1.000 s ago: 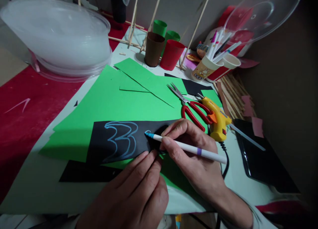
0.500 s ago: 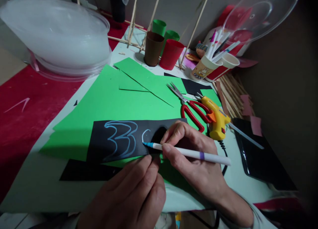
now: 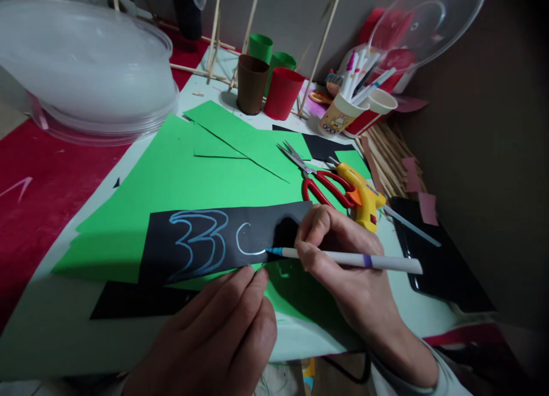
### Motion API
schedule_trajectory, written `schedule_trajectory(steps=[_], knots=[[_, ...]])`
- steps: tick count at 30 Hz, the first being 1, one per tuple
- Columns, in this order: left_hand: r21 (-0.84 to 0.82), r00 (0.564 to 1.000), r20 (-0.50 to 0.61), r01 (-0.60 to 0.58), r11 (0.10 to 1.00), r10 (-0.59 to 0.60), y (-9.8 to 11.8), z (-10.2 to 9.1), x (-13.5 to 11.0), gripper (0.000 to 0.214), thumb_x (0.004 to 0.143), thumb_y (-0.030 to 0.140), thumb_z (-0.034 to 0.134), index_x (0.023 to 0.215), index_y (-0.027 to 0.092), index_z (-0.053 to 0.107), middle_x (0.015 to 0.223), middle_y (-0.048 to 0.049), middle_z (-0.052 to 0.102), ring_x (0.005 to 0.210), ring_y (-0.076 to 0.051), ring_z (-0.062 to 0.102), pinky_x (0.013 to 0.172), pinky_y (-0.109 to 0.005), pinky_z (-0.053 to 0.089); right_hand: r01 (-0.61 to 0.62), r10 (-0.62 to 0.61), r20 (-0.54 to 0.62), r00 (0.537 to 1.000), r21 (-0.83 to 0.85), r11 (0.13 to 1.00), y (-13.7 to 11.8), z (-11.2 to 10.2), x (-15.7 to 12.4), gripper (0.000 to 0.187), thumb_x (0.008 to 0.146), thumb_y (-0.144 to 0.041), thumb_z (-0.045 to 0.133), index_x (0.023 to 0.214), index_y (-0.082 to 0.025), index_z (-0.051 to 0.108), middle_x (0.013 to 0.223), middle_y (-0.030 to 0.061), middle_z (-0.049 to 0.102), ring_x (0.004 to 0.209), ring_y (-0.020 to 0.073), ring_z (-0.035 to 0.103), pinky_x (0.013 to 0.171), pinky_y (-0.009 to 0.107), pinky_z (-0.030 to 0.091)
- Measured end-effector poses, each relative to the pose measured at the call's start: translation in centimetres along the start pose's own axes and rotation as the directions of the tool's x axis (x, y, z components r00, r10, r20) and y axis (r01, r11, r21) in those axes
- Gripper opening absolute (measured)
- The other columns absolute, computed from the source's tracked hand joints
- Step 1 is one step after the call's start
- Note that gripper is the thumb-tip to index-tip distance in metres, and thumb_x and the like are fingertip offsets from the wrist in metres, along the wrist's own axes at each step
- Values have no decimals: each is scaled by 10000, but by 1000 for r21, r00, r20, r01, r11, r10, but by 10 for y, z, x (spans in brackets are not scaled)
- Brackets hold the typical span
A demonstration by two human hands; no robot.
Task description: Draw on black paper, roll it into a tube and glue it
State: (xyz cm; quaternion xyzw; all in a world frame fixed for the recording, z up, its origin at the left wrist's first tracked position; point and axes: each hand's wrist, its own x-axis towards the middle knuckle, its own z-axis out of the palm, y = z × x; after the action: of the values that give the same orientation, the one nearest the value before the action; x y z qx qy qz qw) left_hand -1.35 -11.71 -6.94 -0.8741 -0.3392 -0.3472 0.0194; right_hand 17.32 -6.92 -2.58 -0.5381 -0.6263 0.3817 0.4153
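My right hand [image 3: 343, 264] is closed around a white felt-tip pen [image 3: 381, 263] with a blue tip and a purple band. Its tip touches a black paper strip [image 3: 189, 244], at the end of a fresh pale curved line. Further left on the strip is a blue-outlined wavy shape. My left hand [image 3: 227, 327] has its fingers pressed together at the strip's lower edge, pinching it; the thumb is hidden. Under the strip lie green paper sheets [image 3: 146, 184]. Another black piece of paper [image 3: 132, 301] lies below it on the left.
Red-handled scissors [image 3: 306, 170] and a yellow glue gun [image 3: 364, 198] lie beyond my right hand. Coloured cups [image 3: 283, 92], a paper cup of pens [image 3: 341, 115] and stick frames stand behind. Stacked clear plastic [image 3: 90, 81] is at left, a dark phone-like slab [image 3: 446, 264] at right.
The pen has moved right across the black strip, lengthening the short curve into an open rounded line. My left hand stays at the strip's lower edge. The whole view has shifted slightly.
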Motion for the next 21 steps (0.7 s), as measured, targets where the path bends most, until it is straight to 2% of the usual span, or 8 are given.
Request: schedule_trajectory(steps=[6,9,15,18,21], knots=[[-2,1000,-17,-21,1000,21,-1,2,-3,263,998,8,366,1000,104,611,1021,-118,810,1007,-239,775,880,-325,621,18,-30,-111,993,-106,994,1,-2,-1,213,792,-137,621,669,-243,482,660,-30,559,596,135,494,545,295,394],[-6,999,-32,-29,1000,29,-2,4,-5,257,993,8,371,1007,101,610,1025,-126,807,1022,-246,771,890,-334,620,49,-65,-131,989,-125,991,3,0,-2,215,818,-151,629,683,-249,493,676,-21,564,611,143,505,560,307,404],[10,999,-15,-39,999,39,-2,4,-4,264,991,4,375,999,103,619,1035,-122,803,1032,-238,763,898,-335,617,87,-91,-83,992,-56,995,8,4,1,194,903,-181,642,754,-248,538,726,-9,567,663,160,533,625,340,450],[2,999,-46,-16,1000,16,0,2,-5,240,989,16,401,1006,103,623,1053,-125,796,1060,-242,750,924,-343,604,105,-108,-52,993,-62,993,10,5,3,182,913,-184,642,774,-252,545,749,2,589,694,174,561,638,355,459],[-1,1000,-26,-17,1000,17,0,3,-7,240,982,19,409,1017,109,628,1055,-114,794,1078,-237,740,945,-340,593,110,-111,-20,994,-56,992,9,7,3,194,915,-165,626,774,-259,532,762,7,607,695,175,569,632,355,460]])
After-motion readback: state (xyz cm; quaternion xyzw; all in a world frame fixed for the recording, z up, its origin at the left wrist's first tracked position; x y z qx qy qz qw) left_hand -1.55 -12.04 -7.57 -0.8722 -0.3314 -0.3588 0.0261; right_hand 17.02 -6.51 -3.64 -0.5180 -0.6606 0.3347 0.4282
